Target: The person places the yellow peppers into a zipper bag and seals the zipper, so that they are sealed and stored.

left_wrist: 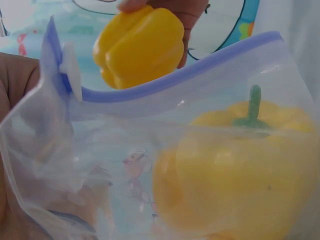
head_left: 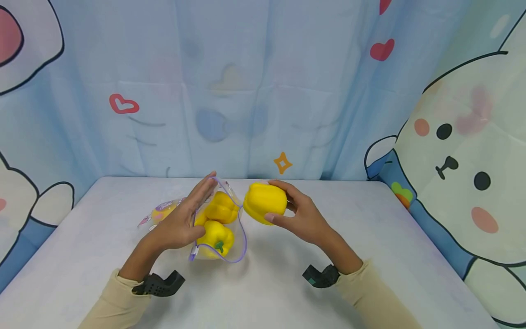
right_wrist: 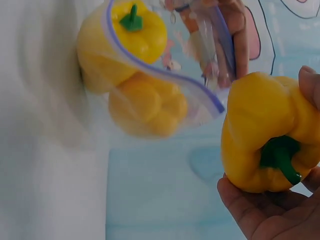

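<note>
Held pepper (head_left: pixel 265 203), stem toward palm

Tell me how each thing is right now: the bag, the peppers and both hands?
Zip bag: open, mouth facing the right hand, lying on the table.
Peppers in the bag: two, inside, one stem showing.
Third yellow pepper: held in the air just outside the bag's mouth.
Left hand: fingers straight, holding up the bag's rim.
Right hand: curled around the third yellow pepper.
</note>
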The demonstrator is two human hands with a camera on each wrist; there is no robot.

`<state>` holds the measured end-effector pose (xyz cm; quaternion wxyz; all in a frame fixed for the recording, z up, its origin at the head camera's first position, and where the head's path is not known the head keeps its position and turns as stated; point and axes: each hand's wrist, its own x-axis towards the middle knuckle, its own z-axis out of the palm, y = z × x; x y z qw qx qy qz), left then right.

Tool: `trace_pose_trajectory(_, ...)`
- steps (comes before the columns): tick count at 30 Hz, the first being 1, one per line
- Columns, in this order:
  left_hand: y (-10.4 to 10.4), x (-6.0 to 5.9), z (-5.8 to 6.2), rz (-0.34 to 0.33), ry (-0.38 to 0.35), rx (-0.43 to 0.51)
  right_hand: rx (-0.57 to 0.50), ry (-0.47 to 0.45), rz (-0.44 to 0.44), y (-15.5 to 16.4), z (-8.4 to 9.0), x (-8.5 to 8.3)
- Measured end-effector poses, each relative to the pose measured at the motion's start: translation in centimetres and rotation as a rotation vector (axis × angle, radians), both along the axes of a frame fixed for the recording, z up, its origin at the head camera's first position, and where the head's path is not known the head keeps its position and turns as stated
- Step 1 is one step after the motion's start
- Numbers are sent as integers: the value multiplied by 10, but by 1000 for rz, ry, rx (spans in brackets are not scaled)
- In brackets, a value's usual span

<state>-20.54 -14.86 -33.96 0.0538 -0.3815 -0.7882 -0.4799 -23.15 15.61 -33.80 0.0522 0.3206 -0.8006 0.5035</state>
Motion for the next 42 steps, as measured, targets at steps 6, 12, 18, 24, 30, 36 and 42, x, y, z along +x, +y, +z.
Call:
trace_pose_trajectory(6,0,-1,-1,-16,-26,10,-33,26,114,-16,3,11)
trace_pose_trajectory(12,0,0,0,-6,-59,23,-58,28,244,-32,3,15)
trace_pose_trajectory(18,0,0,0,-11,-84,36,-83,-16,318,-47,-1,15)
trace_pose_trajectory(24,0,0,0,-32,-99,54,-93,-39,351,-60,-9,12)
trace_pose_trajectory(30,0,0,0,-68,-120,77,-69,40,333,-67,-18,11)
trace_pose_trajectory(36,-1,1,1,-91,-123,87,-73,108,282,-74,-27,11)
trace_pose_trajectory(42,-1,1,1,-80,-102,82,-113,133,247,-83,-36,10)
